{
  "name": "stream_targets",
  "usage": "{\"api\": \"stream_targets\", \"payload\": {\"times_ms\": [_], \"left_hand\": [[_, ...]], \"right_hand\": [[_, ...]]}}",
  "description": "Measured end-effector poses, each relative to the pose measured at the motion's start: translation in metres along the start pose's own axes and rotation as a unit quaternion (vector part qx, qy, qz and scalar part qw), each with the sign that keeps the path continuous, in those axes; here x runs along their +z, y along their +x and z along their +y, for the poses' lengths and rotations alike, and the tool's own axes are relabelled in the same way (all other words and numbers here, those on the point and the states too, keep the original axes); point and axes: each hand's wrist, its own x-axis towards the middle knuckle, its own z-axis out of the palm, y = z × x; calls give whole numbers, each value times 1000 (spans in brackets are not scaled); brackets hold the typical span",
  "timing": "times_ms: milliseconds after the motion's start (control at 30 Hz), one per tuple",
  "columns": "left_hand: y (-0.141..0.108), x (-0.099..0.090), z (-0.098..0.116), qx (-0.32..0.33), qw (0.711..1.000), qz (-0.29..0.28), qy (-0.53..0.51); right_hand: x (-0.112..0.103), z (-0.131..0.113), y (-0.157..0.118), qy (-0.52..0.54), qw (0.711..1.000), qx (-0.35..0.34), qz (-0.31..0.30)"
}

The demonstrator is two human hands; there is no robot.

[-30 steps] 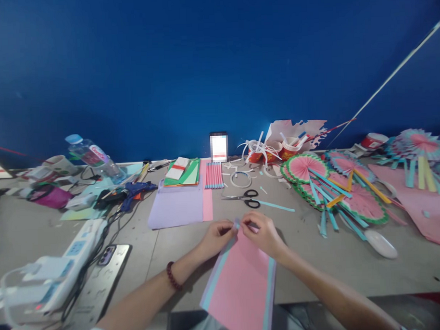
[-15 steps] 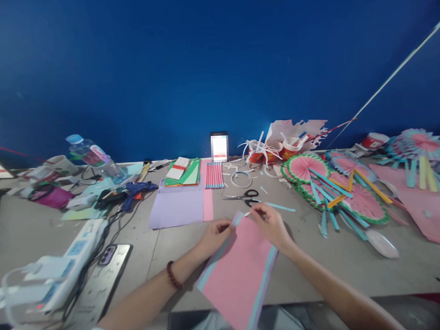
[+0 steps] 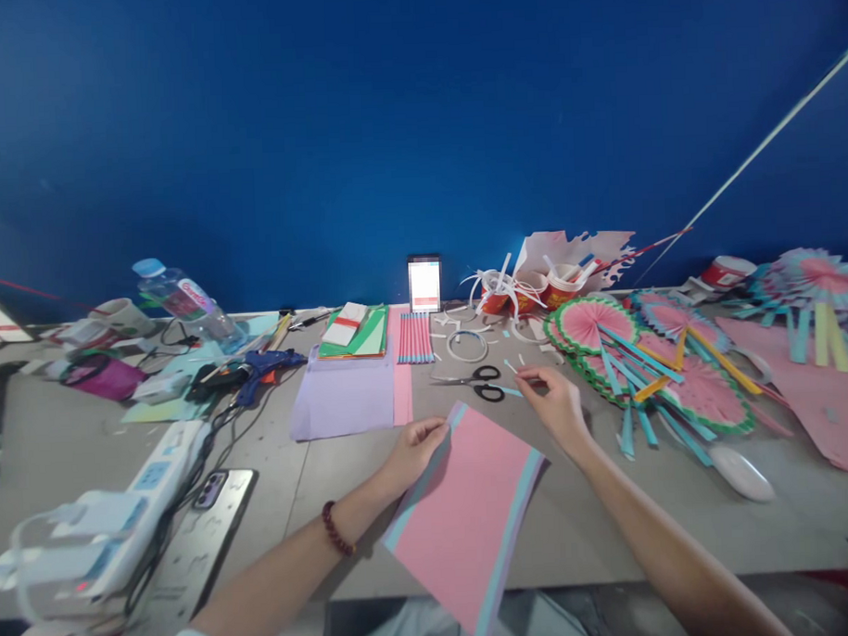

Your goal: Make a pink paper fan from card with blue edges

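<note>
A pink paper sheet (image 3: 465,511) with light-blue strips along two edges hangs over the table's front edge. My left hand (image 3: 423,448) pinches its upper left edge. To the right of the sheet, apart from it, my right hand (image 3: 553,404) has its fingertips pressed together on a thin white strip (image 3: 510,366). Black-handled scissors (image 3: 486,383) lie just left of my right fingertips, beside a blue paper strip (image 3: 510,391) partly hidden by the hand.
Purple sheets (image 3: 347,395), a green paper stack (image 3: 373,334) and a white ring (image 3: 467,345) lie behind. Paper fans (image 3: 598,326) and a white mouse-like object (image 3: 741,472) are right. A phone (image 3: 209,530), power strip (image 3: 148,495), glue gun (image 3: 259,372) and bottle (image 3: 187,303) are left.
My right hand has let go of the sheet's top corner and moved right and up, to the scraps beside the scissors. My left hand still holds the sheet, whose right corner now spreads outward.
</note>
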Motion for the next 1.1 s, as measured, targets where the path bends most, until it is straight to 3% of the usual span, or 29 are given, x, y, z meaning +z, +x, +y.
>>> {"api": "stream_targets", "payload": {"times_ms": [100, 233, 367, 600, 767, 1000, 1100], "left_hand": [[0, 1, -1, -9, 1000, -17, -1], [-1, 5, -1, 0, 999, -35, 9], [-2, 6, -1, 3, 999, -36, 23], [-2, 7, -3, 9, 998, -45, 32], [-3, 7, 2, 9, 999, -37, 26], [-2, 3, 8, -32, 998, -51, 16], [0, 0, 9, -17, 999, -39, 18]], "right_hand": [[9, -27, -16, 25, 996, -44, -72], [19, -52, -31, 103, 962, 34, -249], [25, -53, -37, 141, 934, 69, -322], [26, -51, -44, 44, 952, -24, -301], [22, -57, -49, 31, 946, -68, -314], [23, -47, -43, 107, 951, 16, -291], [23, -43, -39, 115, 955, 56, -267]]}}
